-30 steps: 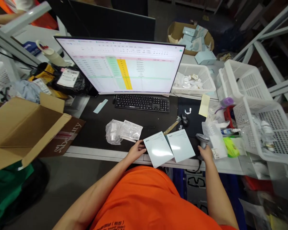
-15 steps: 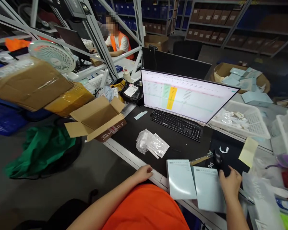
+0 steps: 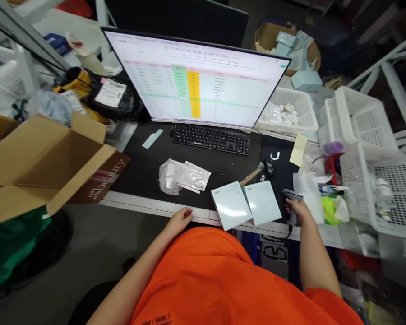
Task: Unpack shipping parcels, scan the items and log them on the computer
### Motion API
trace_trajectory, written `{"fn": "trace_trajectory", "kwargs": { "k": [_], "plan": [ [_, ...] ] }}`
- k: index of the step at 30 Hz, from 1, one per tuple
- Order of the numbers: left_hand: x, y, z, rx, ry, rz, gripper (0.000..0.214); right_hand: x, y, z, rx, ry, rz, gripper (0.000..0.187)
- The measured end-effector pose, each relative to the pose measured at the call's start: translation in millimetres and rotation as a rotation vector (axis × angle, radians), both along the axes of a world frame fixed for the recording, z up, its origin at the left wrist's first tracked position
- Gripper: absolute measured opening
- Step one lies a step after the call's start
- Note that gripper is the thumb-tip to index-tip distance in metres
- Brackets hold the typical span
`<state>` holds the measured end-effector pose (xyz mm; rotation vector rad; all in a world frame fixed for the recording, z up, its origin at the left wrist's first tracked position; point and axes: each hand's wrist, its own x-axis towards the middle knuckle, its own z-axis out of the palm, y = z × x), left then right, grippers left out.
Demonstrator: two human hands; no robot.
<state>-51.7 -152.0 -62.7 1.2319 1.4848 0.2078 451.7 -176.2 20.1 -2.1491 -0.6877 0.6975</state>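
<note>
My right hand (image 3: 299,211) is wrapped round the handle of a grey handheld barcode scanner (image 3: 292,195), at the right of the desk. Its cable hangs over the front edge. Two flat pale-blue boxes (image 3: 262,203) lie side by side just left of the scanner, one slightly askew. At the desk's front edge rests my left hand (image 3: 180,220), fingers curled in loosely, with nothing visible in them. Beyond it are a bubble-wrapped item (image 3: 170,177) and a clear plastic packet (image 3: 194,177), touching each other on the black desk mat.
A monitor (image 3: 206,85) stands behind a black keyboard (image 3: 211,139). The mouse (image 3: 269,167) sits right of it. An open cardboard box (image 3: 101,178) is at the left edge. White plastic baskets (image 3: 385,189) stand on the right, beside plastic bags and a yellow note (image 3: 298,150).
My right hand has left the mouse area and now grips the barcode scanner farther right. The view has turned right and down. My left hand stays by the desk edge.
</note>
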Motion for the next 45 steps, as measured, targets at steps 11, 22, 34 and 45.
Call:
{"fn": "trace_trajectory", "kwargs": {
  "k": [11,22,34,45],
  "plan": [
    [21.9,12.4,-0.4,0.092,0.050,-0.205,0.036,-98.9,16.4,70.3,-0.378,0.137,0.366,0.025],
    [10.6,4.4,2.1,0.154,0.008,-0.121,0.024,-119.7,18.8,76.7,-0.472,0.056,0.489,0.025],
    [3.4,52.6,3.0,0.726,0.244,-0.357,0.045,-247.6,48.9,72.9,-0.407,0.033,0.898,0.032],
    [-11.0,90.8,-8.7,0.571,0.456,-0.367,0.079,-300.6,75.7,28.7,-0.490,-0.241,1.031,0.030]
  ]
}}
